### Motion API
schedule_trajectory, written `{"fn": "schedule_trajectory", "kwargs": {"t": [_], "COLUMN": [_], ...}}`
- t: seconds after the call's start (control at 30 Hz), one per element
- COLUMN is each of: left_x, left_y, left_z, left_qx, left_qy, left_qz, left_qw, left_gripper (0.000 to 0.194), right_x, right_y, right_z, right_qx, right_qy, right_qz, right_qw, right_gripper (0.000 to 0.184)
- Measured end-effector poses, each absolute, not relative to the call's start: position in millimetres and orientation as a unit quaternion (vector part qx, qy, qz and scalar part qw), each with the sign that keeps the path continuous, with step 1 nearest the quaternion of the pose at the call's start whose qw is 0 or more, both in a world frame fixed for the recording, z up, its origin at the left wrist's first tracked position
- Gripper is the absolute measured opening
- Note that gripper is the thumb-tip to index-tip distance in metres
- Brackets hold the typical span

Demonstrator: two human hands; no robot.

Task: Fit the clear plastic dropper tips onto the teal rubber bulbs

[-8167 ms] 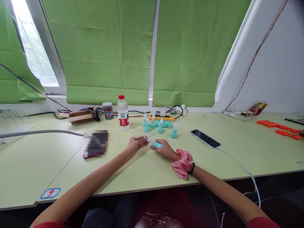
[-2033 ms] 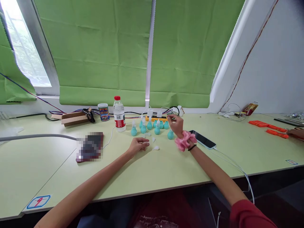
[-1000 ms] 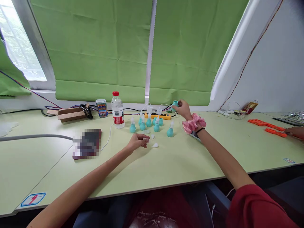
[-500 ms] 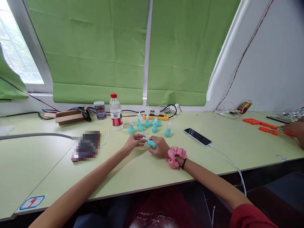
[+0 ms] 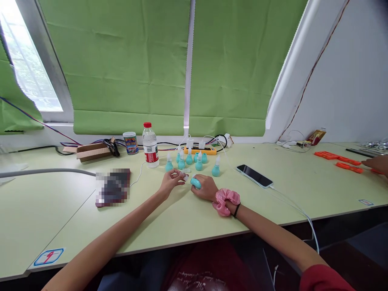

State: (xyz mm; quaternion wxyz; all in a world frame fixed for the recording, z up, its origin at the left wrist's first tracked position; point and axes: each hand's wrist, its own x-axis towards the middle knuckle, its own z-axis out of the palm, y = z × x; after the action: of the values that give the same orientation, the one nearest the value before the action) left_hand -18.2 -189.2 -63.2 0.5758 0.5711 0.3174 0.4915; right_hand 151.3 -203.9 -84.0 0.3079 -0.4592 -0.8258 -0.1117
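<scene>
My right hand (image 5: pixel 206 187) is wrapped round a teal rubber bulb (image 5: pixel 196 183), held low over the table with its open end to the left. A small clear nozzle tip (image 5: pixel 184 176) sits pinched in the fingers of my left hand (image 5: pixel 171 182), just left of the bulb and apart from it. Several teal bulbs with clear nozzles, such as one bulb syringe (image 5: pixel 216 169) on the right, stand upright behind my hands. Two bulbs at the back, including a teal bulb (image 5: pixel 204 158), have no nozzle. Near my left fingertips lies a clear plastic piece (image 5: pixel 186 170).
A water bottle (image 5: pixel 150 147) and a tin can (image 5: pixel 130 143) stand back left, beside a cardboard box (image 5: pixel 93 150). A yellow power strip (image 5: pixel 194 150) lies behind the bulbs. Right are a charging phone (image 5: pixel 254 176), orange tools (image 5: pixel 336 157) and another person's hand (image 5: pixel 377 163).
My hands have moved slightly apart; the clear nozzle tip, earlier at the bulb's mouth, is now separate from it in my left fingers. The view has shifted a little.
</scene>
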Motion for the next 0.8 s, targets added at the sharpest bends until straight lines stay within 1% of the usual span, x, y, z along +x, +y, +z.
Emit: {"fn": "schedule_trajectory", "kwargs": {"t": [0.07, 0.13, 0.2, 0.47, 0.8], "left_x": [-17.3, -14.8, -11.7, -7.5, -10.2], "left_y": [-191.6, -195.6, -199.1, -198.9, -197.8], "left_z": [-62.5, -61.9, -62.2, -70.0, -63.4], "left_qx": [0.562, 0.557, 0.556, 0.563, 0.581], "left_qy": [0.311, 0.306, 0.303, 0.321, 0.326], "left_qz": [0.491, 0.488, 0.487, 0.506, 0.452], "left_qw": [0.588, 0.598, 0.602, 0.57, 0.592], "left_gripper": [0.03, 0.037, 0.039, 0.03, 0.037], "right_x": [151.7, 151.9, 151.8, 151.3, 152.2], "right_y": [-201.9, -201.0, -200.4, -198.9, -199.1], "right_z": [-84.8, -85.3, -85.7, -86.8, -87.7], "right_qx": [-0.476, -0.485, -0.492, -0.483, -0.471], "right_qy": [-0.815, -0.808, -0.803, -0.8, -0.804], "right_qz": [-0.115, -0.116, -0.117, -0.11, -0.093], "right_qw": [0.31, 0.313, 0.317, 0.338, 0.351], "right_gripper": [0.008, 0.008, 0.007, 0.006, 0.009]}}
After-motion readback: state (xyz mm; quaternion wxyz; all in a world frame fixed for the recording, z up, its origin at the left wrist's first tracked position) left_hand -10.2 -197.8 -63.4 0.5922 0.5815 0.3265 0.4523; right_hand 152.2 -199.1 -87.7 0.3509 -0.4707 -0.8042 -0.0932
